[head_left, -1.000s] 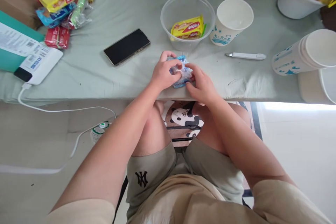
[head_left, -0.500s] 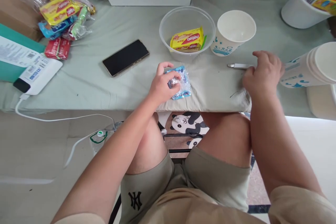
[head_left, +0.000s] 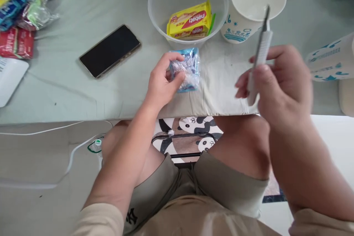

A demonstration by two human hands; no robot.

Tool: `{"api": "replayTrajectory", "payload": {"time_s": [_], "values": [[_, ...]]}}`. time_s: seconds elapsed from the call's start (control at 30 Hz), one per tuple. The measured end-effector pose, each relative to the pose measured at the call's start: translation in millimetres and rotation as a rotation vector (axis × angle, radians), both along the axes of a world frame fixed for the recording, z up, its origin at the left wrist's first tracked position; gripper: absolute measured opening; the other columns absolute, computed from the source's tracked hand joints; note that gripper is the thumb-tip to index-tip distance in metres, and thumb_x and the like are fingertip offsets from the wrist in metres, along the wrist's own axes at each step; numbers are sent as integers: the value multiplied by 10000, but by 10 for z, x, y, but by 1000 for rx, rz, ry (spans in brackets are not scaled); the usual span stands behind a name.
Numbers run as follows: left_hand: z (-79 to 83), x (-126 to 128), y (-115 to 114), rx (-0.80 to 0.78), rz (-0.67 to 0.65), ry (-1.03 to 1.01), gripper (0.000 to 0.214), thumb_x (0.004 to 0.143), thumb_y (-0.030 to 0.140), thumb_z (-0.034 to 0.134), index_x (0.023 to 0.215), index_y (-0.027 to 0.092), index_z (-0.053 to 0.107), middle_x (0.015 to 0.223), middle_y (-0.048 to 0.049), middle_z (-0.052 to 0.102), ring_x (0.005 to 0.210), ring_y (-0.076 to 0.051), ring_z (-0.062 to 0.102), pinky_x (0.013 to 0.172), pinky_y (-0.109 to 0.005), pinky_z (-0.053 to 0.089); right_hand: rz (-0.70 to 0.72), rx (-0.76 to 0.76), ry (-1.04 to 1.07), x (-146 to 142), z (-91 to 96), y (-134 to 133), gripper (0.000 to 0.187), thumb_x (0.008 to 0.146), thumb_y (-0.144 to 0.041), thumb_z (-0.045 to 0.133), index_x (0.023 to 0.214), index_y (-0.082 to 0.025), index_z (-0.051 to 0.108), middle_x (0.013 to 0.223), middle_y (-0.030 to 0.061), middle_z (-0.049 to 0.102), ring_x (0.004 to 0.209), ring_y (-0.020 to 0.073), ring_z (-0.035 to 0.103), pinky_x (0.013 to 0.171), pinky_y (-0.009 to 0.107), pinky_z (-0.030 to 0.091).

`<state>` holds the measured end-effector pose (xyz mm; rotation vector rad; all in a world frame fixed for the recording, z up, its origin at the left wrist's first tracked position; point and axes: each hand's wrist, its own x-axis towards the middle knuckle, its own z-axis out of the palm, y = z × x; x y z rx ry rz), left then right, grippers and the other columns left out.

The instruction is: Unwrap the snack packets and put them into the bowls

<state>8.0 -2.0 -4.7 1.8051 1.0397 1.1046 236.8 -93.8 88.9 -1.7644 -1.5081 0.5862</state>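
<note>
On the table's near side, my left hand [head_left: 163, 83] grips a small blue snack packet [head_left: 192, 66] wrapped in clear crinkled plastic, thumb and fingers at its left side. My right hand [head_left: 287, 84] holds a slim craft knife [head_left: 262, 48] with a ridged pale handle, raised above the table, its dark narrow tip pointing up and away from me. Behind the packet stands a clear plastic bowl [head_left: 151, 9] with yellow nabati wafer packs [head_left: 190, 22] inside. A white paper cup [head_left: 236, 31] with blue print is right of the bowl.
A dark-screened phone [head_left: 110, 51] lies left of the bowl. Wrapped snacks [head_left: 38, 3] are heaped at the far left, near a white device [head_left: 11, 79]. Stacked paper cups [head_left: 330, 61] lie on the right. The table edge [head_left: 204, 115] runs just above my knees.
My right hand has picked the craft knife up off the table and brought it upright. My left hand has closed more firmly on the blue packet. The view has moved closer to the table.
</note>
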Motion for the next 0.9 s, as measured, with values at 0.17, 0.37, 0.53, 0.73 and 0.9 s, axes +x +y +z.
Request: {"api": "replayTrajectory", "payload": {"time_s": [0.17, 0.37, 0.53, 0.73, 0.9], "values": [[79, -34, -13, 70, 16, 102, 138, 911, 200, 694, 1030, 270, 689, 1053, -34, 643, 818, -164, 620, 700, -322, 558, 219, -175, 480, -600, -246, -90, 323, 1052, -600, 441, 1073, -282, 492, 631, -45, 639, 530, 161, 609, 572, 327, 495], [204, -24, -64, 88, -36, 235, 453, 752, 94, 835, 1101, 288, 622, 1209, -41, 652, 1088, -263, 674, 961, -440, 604, 204, -394, 706, -645, -380, -140, 328, 1021, -585, 488, 1015, -257, 496, 566, -59, 629, 465, 140, 561, 504, 290, 438], [255, -56, -81, -33, -74, 251, 469, 855, 175, 751, 1254, 309, 544, 1265, -52, 664, 1109, -255, 689, 886, -382, 619, 126, -518, 808, -671, -312, 52, 304, 992, -518, 566, 917, -226, 532, 614, -39, 652, 468, 102, 554, 479, 241, 440], [187, -57, -84, -145, -57, 79, 530, 926, 186, 608, 1363, 347, 356, 1257, -50, 636, 916, -168, 712, 712, -297, 610, 86, -513, 799, -657, -332, 102, 362, 988, -546, 598, 863, -209, 548, 635, -28, 646, 492, 93, 574, 476, 224, 444], [206, -29, -94, -149, -21, 104, 487, 895, 192, 633, 1313, 335, 427, 1317, -64, 630, 915, -168, 700, 661, -282, 594, 97, -543, 734, -656, -287, 136, 513, 892, -712, 673, 857, -210, 571, 649, 2, 679, 530, 131, 632, 452, 239, 461]]}}
